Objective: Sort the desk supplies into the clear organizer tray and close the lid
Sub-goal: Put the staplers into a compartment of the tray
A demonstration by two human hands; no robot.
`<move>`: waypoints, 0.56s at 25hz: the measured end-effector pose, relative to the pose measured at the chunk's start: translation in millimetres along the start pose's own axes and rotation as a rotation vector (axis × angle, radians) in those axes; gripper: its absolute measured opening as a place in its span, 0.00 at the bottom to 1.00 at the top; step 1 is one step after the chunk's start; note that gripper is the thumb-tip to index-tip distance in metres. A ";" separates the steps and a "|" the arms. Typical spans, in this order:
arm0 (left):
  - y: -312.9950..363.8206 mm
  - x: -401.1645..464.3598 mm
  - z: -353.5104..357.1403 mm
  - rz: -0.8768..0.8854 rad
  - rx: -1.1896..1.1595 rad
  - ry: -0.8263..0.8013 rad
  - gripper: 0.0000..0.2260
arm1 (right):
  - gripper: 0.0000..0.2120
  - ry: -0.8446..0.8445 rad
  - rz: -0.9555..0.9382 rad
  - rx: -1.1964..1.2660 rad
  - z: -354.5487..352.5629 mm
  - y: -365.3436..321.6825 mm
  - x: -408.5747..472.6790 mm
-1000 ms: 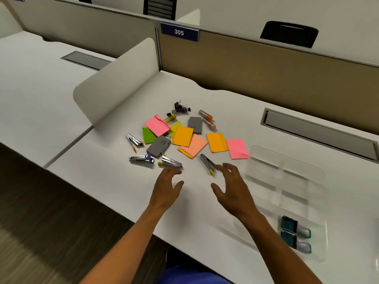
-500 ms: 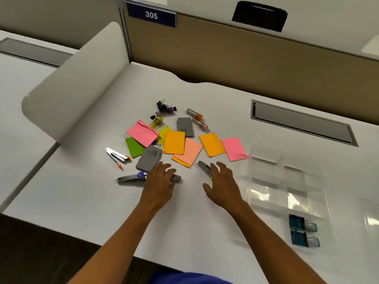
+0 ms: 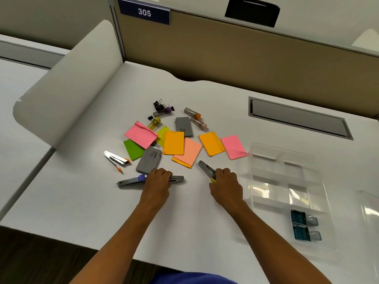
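My left hand (image 3: 158,182) curls over a silver stapler (image 3: 176,178) lying beside the purple-tipped stapler (image 3: 131,180) on the white desk. My right hand (image 3: 225,183) grips a yellow-tipped silver stapler (image 3: 206,169). A third stapler with orange trim (image 3: 115,158) lies farther left. Behind the hands are spread pink, green, orange and peach sticky-note pads (image 3: 174,142), two grey cases (image 3: 149,160), black binder clips (image 3: 159,105) and small capped tubes (image 3: 192,112). The clear organizer tray (image 3: 287,181) sits to the right, with two teal items (image 3: 299,225) in its near compartment.
A curved white divider (image 3: 63,85) rises at the left. A tan partition (image 3: 235,50) with a "305" label backs the desk. A grey cable hatch (image 3: 297,117) lies behind the tray. A clear lid edge (image 3: 369,210) shows at the far right.
Both hands moved forward and came down on the staplers: the left now covers a silver stapler, the right closed round the yellow-tipped one. The view tilted closer to the desk.
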State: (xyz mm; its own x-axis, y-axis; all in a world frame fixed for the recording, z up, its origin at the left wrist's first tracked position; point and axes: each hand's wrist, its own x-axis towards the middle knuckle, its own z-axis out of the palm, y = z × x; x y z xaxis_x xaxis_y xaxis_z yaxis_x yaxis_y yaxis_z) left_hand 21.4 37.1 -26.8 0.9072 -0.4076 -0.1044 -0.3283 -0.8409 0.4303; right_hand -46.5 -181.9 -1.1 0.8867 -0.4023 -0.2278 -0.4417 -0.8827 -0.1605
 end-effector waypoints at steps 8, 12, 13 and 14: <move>27.3 -18.7 -0.6 -0.012 -0.171 0.093 0.14 | 0.17 -0.006 -0.056 0.058 -6.4 8.3 -3.2; 48.1 -30.8 1.1 -0.038 -0.307 0.177 0.16 | 0.15 0.012 -0.093 0.110 -15.3 14.6 -10.6; 53.8 -33.6 1.6 -0.047 -0.334 0.196 0.16 | 0.15 0.025 -0.105 0.122 -18.4 17.5 -12.2; 59.8 -36.4 1.7 -0.058 -0.363 0.215 0.17 | 0.14 0.041 -0.119 0.136 -22.2 20.8 -14.0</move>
State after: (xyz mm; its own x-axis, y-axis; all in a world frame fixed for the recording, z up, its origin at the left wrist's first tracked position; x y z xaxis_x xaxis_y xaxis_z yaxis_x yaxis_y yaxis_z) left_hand -31.7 1.1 1.2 0.9683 -0.2473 0.0350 -0.1958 -0.6645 0.7212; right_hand -65.0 -200.0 20.0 0.9373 -0.3093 -0.1604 -0.3454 -0.8848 -0.3126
